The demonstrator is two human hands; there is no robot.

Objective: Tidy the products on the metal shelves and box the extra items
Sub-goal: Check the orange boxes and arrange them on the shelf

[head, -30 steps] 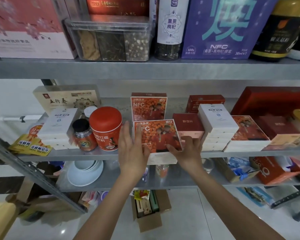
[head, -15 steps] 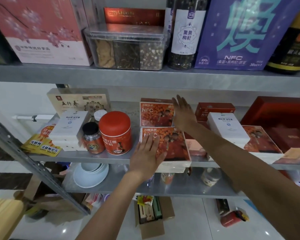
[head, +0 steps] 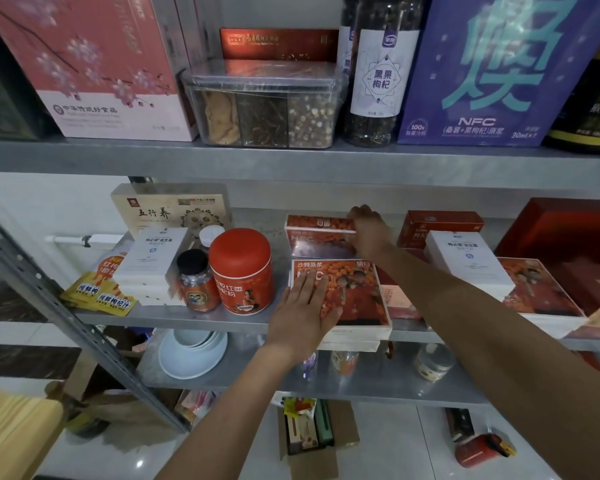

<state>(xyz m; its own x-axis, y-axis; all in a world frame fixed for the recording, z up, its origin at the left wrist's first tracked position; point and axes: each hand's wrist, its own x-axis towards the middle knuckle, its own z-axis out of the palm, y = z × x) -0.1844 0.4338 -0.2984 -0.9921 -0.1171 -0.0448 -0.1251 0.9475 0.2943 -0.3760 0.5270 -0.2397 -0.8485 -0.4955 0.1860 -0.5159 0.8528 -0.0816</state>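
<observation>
Dim even light, soft blur, wide-angle bending at edges.

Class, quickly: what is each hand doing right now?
Left hand: open, pressing flat on the front orange box.
Right hand: gripping the rear orange box.

A white wall shows behind the metal shelves at the middle left of the frame. A white rod runs along it, and there is a dark marbled band lower down. A perforated grey brace slants from the left edge toward the bottom centre. Glossy white floor tiles fill the bottom, with small glints of light at lower left.
</observation>
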